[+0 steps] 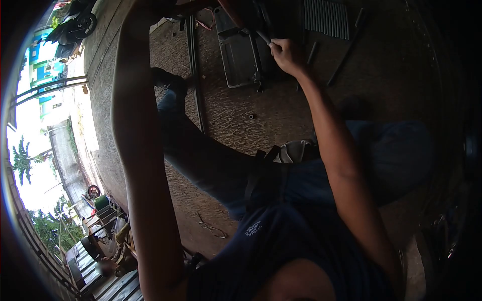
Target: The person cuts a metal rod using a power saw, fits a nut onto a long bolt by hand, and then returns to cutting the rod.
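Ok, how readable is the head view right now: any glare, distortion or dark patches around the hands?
Head view: strong fisheye bending with a black rim; the street at left is blown out white; the right side and lower corners fall into deep shadow. The right hand gripping a slim tool is dim but readable; the left hand runs out of frame at the top; the grey tray is soft, with little detail.

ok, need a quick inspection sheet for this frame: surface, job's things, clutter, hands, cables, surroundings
Surface: rough brown ground.
Job's things: slim tool over a grey metal tray.
Clutter: loose rods, ribbed panel, long dark bar.
Hands: right hand closed on the tool; left hand out of view past the top edge, forearm raised.
Cables: thin wire on the ground.
Surroundings: motorbike, railing, trees.
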Available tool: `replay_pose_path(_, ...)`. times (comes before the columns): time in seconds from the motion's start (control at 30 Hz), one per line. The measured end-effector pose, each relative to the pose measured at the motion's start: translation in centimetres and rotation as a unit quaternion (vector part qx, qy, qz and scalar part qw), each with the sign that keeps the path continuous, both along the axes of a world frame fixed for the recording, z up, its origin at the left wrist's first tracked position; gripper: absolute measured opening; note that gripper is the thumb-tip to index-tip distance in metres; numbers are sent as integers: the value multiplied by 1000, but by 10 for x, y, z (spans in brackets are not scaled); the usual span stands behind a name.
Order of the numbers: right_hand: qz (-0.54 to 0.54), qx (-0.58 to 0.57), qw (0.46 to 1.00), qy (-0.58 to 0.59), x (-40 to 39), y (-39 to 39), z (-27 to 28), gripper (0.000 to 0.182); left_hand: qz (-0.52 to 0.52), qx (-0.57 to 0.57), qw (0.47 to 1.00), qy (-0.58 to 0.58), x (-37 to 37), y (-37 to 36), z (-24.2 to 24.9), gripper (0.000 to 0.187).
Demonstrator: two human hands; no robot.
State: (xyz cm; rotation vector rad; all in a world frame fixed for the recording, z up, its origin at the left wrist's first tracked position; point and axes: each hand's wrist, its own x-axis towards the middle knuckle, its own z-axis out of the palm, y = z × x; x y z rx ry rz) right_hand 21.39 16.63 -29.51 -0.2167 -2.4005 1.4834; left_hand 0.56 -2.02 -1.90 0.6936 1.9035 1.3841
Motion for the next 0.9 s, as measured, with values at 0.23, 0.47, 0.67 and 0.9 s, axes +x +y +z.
replay_pose_path(0.23, -96, 122, 985, 72, 4, -10, 0, 23, 49, -90, 962, 254, 15, 13, 0, 41)
replay_pose_path(0.47, -98, 164, 972, 136, 8, -5, 10, 21, 115, -30, 993, 18, -63, -29, -28, 36)
replay_pose_path(0.67, -80, 170, 980, 64, 14, -6, 29, 22, 114, -13, 991, 62, -54, -26, -29, 45)
replay_pose_path(0.9, -85, 183, 977, 70, 14, -7, 27, 21, 64, -19, 990, 126, -42, -20, -24, 50)
